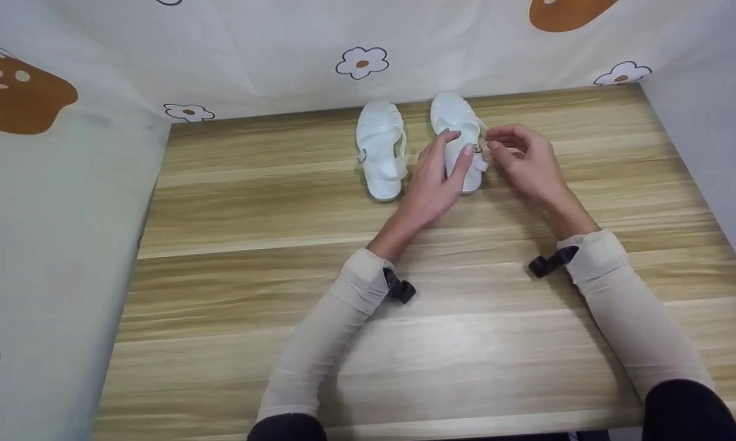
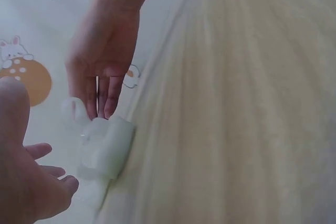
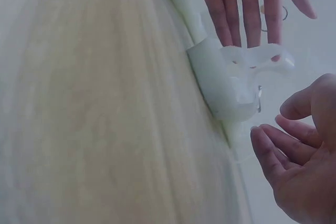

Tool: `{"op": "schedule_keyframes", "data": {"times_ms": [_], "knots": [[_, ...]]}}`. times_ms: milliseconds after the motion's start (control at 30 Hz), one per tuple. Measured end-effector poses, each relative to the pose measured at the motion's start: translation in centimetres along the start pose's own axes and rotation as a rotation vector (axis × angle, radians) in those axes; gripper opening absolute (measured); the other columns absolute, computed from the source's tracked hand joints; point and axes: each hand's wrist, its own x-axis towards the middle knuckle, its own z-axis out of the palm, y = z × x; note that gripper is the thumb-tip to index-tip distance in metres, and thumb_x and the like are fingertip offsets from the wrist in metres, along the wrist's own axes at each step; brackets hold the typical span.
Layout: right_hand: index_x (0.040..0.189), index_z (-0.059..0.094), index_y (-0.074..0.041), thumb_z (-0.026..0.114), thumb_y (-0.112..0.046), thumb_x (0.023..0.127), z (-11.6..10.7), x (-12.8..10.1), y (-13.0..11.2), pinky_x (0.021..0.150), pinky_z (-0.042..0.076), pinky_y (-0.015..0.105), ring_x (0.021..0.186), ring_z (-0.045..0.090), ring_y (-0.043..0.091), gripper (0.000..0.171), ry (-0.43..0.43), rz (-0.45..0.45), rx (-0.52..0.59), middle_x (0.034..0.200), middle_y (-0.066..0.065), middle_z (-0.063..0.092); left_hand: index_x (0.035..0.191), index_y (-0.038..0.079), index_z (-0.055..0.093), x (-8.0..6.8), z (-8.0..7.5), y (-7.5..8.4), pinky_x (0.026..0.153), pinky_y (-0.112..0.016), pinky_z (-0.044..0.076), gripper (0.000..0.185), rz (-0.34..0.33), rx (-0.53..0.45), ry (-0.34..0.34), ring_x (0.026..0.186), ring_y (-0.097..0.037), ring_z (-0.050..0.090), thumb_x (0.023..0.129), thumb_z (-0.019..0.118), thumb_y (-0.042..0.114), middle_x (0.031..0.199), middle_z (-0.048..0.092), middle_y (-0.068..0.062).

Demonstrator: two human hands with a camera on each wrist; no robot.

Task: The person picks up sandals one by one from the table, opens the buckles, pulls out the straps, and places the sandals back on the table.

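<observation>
We note two white sandals at the far edge of the table: the right sandal lies between both hands, the left sandal just beside it, untouched. The left hand rests on the right sandal's heel end, fingers straight and together, pressing down on the strap rather than curling round it. The right hand sits at the sandal's outer side near the small buckle; its fingers are loosely bent and slightly apart, tips close to the loose strap end, and we cannot tell whether they pinch it. Our judgement: the strap work on the right sandal is in hand and unfinished, since the strap end stands free of the buckle; the left sandal's strap looks closed, though that is too small to confirm. Materials: the sandals look like soft, glossy, slightly translucent plastic, with rounded toes and cut-out uppers. The table is pale wood-grain laminate, smooth, in light and darker bands. A cloth backdrop with flower prints encloses the table at the back and left.
</observation>
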Motion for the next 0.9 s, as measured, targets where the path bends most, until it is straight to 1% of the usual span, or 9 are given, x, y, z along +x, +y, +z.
{"op": "schedule_keyframes", "data": {"times_ms": [167,267,367,467,600,700,767,833,900], "knots": [[0.135,0.07,-0.001,0.067,-0.016,0.107,0.5,-0.6,-2.2,0.112,0.053,0.029,0.128,0.067,0.021,0.032,0.002,-0.073,0.098,0.137,0.019,0.07,0.155,0.014,0.051,-0.2,-2.3,0.8,0.127,-0.025,0.034,0.052,0.083,-0.062,0.043,0.153,-0.011,0.044,0.115,0.045,0.048,0.161,0.055,-0.003],[0.135,0.069,0.0,0.067,-0.013,0.106,1.2,-1.0,-3.6,0.112,0.053,0.027,0.127,0.067,0.023,0.031,-0.018,-0.121,0.158,0.135,0.017,0.071,0.153,0.013,0.053,-0.2,-3.9,1.0,0.125,-0.021,0.034,0.049,0.126,-0.092,0.084,0.151,-0.008,0.045,0.116,0.046,0.043,0.158,0.057,-0.002],[0.135,0.068,0.001,0.067,-0.011,0.106,2.1,-1.3,-4.9,0.109,0.054,0.025,0.126,0.068,0.023,0.031,-0.049,-0.144,0.199,0.133,0.013,0.071,0.15,0.011,0.056,-0.2,-5.5,0.8,0.123,-0.021,0.036,0.045,0.158,-0.104,0.13,0.147,-0.008,0.048,0.116,0.048,0.039,0.155,0.06,-0.002],[0.137,0.066,0.001,0.067,-0.012,0.106,3.3,-1.4,-5.9,0.109,0.055,0.025,0.128,0.068,0.025,0.033,-0.084,-0.141,0.208,0.135,0.012,0.07,0.148,0.011,0.058,-0.3,-6.8,0.3,0.123,-0.023,0.038,0.043,0.15,-0.114,0.17,0.144,-0.008,0.05,0.116,0.049,0.038,0.152,0.062,-0.002],[0.141,0.063,0.002,0.068,-0.013,0.106,4.9,-1.3,-6.5,0.112,0.055,0.028,0.134,0.066,0.033,0.038,-0.148,-0.123,0.201,0.14,0.016,0.068,0.147,0.013,0.06,-0.6,-8.1,-0.7,0.123,-0.029,0.043,0.041,0.111,-0.118,0.208,0.141,-0.008,0.053,0.115,0.051,0.037,0.149,0.063,-0.001],[0.145,0.058,0.005,0.066,-0.01,0.107,6.2,-1.1,-6.4,0.115,0.054,0.031,0.139,0.063,0.037,0.042,-0.2,-0.105,0.204,0.145,0.018,0.065,0.145,0.012,0.061,-0.8,-8.9,-1.8,0.122,-0.033,0.045,0.039,0.087,-0.107,0.231,0.139,-0.01,0.056,0.115,0.052,0.035,0.148,0.064,-0.006],[0.147,0.055,0.007,0.065,-0.008,0.107,7.2,-1.0,-6.3,0.118,0.052,0.035,0.142,0.06,0.04,0.045,-0.229,-0.097,0.208,0.149,0.02,0.062,0.146,0.013,0.061,-1.0,-9.4,-2.5,0.122,-0.033,0.045,0.039,0.056,-0.084,0.241,0.138,-0.012,0.056,0.115,0.051,0.036,0.147,0.064,-0.006],[0.151,0.05,0.009,0.064,-0.007,0.106,8.1,-0.8,-6.1,0.122,0.049,0.038,0.144,0.058,0.04,0.049,-0.252,-0.091,0.203,0.153,0.024,0.058,0.145,0.014,0.061,-1.1,-9.7,-3.2,0.121,-0.029,0.044,0.04,0.018,-0.052,0.251,0.139,-0.013,0.056,0.116,0.05,0.038,0.146,0.065,-0.007],[0.153,0.048,0.008,0.064,-0.01,0.107,9.0,-0.7,-5.9,0.125,0.046,0.041,0.147,0.056,0.039,0.053,-0.261,-0.079,0.186,0.157,0.026,0.055,0.144,0.014,0.062,-1.3,-10.1,-3.8,0.12,-0.028,0.044,0.041,-0.022,-0.023,0.255,0.141,-0.014,0.056,0.116,0.048,0.039,0.146,0.064,-0.004]]}}
